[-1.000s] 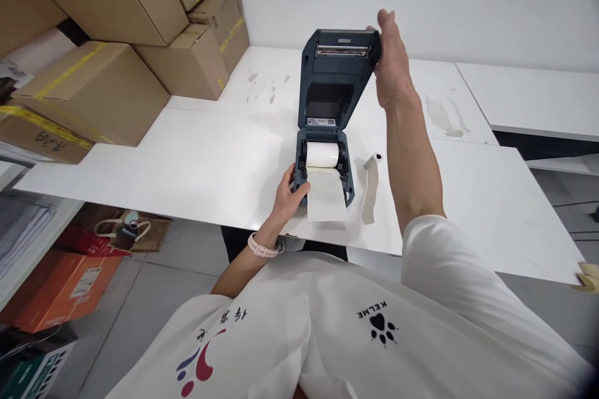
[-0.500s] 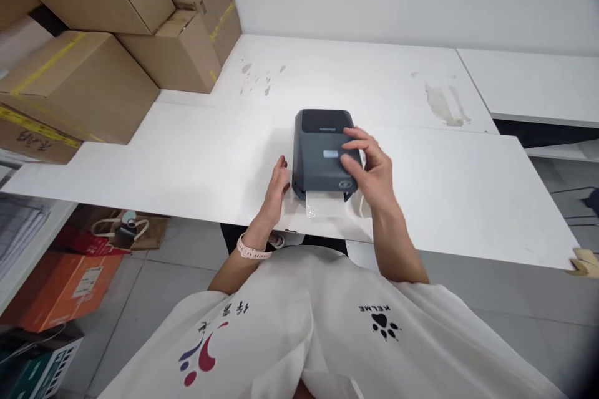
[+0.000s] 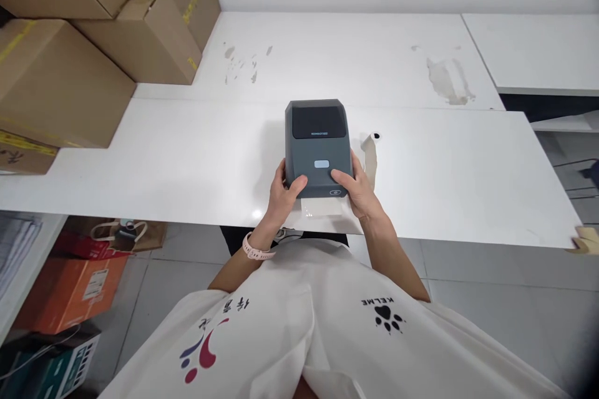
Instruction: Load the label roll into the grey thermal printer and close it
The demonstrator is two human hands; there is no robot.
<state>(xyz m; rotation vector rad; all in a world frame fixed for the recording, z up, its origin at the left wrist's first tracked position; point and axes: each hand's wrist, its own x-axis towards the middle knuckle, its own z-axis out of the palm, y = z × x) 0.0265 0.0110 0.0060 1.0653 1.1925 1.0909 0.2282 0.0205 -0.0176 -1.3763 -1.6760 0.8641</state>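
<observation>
Both hands are on the grey label printer (image 3: 319,146). It sits lid down near the front edge of the white table (image 3: 187,162), about centre of view. My left hand (image 3: 283,192) grasps the front left corner, thumb laid on the top face and fingers wrapped down the left side. My right hand (image 3: 358,190) grasps the front right corner the same way, thumb on top near the small round button, fingers down the right side and mostly hidden. Between my hands a white label sheet (image 3: 321,207) sticks out of the front slot and lies flat on the table toward me. Just right of the printer a loose paper strip (image 3: 370,159) lies on the table with its far end curled into a small roll. Its near end runs behind my right hand, and I cannot tell if they touch. There is a pink watch band (image 3: 255,249) on my left wrist. Stacked cardboard boxes (image 3: 60,81) are at far left on the table, well apart from the printer. A brownish stain (image 3: 447,78) marks the back right of the table. On the floor under the table at left are an orange box (image 3: 65,290) and a brown bag (image 3: 119,234). My white shirt (image 3: 327,336) fills the bottom of the view.
</observation>
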